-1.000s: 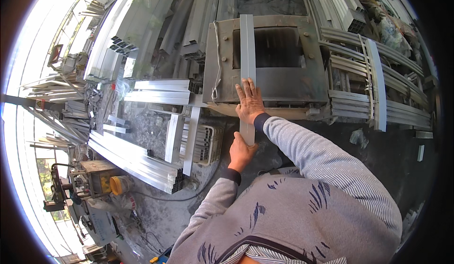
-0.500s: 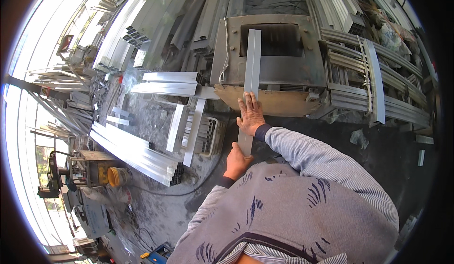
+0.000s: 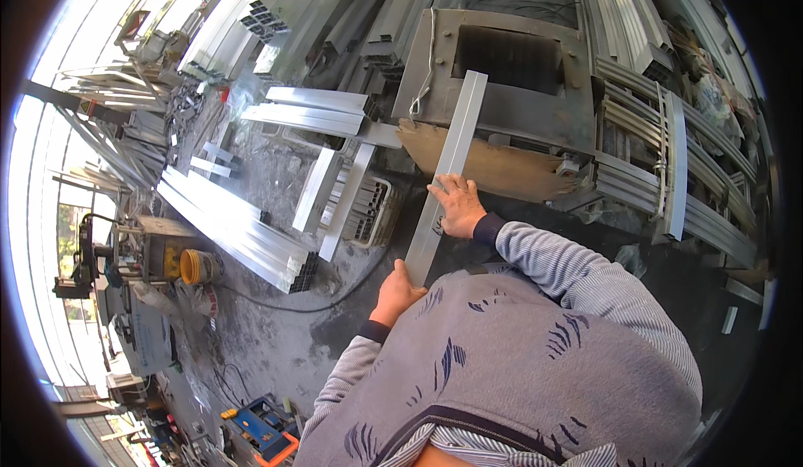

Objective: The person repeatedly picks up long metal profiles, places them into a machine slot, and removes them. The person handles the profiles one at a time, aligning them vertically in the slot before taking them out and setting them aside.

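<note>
A long silver metal profile [image 3: 452, 143] slants up and away from my body, its far end in front of the dark opening of a metal box-like machine [image 3: 525, 109]. My left hand [image 3: 396, 294] grips the near end, thumb along the edge. Farther up, my right hand [image 3: 460, 205] holds the right side of the profile, fingers bent over its top face. A dark handwritten mark shows on the profile just below the right hand. The undersides of both grips are hidden.
Bundled profiles [image 3: 242, 231] lie at the left, and more bars [image 3: 311, 112] rest beyond a plastic crate [image 3: 368, 209]. A brown board [image 3: 477, 162] hangs at the machine's front. At the right stands a rack of stacked bars [image 3: 644, 174]. A yellow bucket [image 3: 201, 266] sits far left.
The profile has tilted, its far end swinging right and its near end shifting left. My right hand has slid down and curled from lying flat on the profile to gripping its edge.
</note>
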`<act>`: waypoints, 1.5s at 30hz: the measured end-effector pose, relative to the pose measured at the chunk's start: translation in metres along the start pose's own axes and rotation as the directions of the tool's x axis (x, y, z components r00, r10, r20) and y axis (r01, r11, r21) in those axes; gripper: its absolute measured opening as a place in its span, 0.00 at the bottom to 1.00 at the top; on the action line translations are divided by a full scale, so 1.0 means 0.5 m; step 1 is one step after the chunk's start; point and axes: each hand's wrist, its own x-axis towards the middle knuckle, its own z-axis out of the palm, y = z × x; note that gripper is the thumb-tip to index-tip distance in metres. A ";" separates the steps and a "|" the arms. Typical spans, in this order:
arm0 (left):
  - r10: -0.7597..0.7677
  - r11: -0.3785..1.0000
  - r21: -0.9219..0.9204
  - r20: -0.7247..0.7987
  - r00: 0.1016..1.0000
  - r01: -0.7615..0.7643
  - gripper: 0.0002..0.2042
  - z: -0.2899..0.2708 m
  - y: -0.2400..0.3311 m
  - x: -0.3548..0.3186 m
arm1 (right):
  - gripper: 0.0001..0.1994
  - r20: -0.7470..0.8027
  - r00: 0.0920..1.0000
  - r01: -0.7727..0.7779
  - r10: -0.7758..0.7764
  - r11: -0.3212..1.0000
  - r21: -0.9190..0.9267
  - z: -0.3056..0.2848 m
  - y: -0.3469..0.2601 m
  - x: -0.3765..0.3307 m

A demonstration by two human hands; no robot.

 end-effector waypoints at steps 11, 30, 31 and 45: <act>-0.017 0.955 0.291 -0.120 0.993 0.052 0.28 -0.202 -0.059 -0.145 | 0.15 0.191 0.748 0.660 -0.636 0.681 -0.318 -0.070 -0.030 0.101; -0.196 0.926 -0.360 -0.195 0.961 0.116 0.29 0.035 0.094 0.058 | 0.31 -0.152 0.796 -0.213 0.586 0.507 0.835 -0.196 0.012 0.188; -0.232 0.908 -0.380 -0.108 0.967 0.175 0.27 0.042 0.097 0.074 | 0.31 -0.128 0.757 -0.265 0.641 0.481 0.836 -0.187 0.032 0.189; 0.205 0.515 -0.829 0.366 0.907 0.218 0.21 -0.051 0.312 0.481 | 0.38 -0.648 0.567 -0.527 0.508 0.829 0.188 -0.274 0.336 0.468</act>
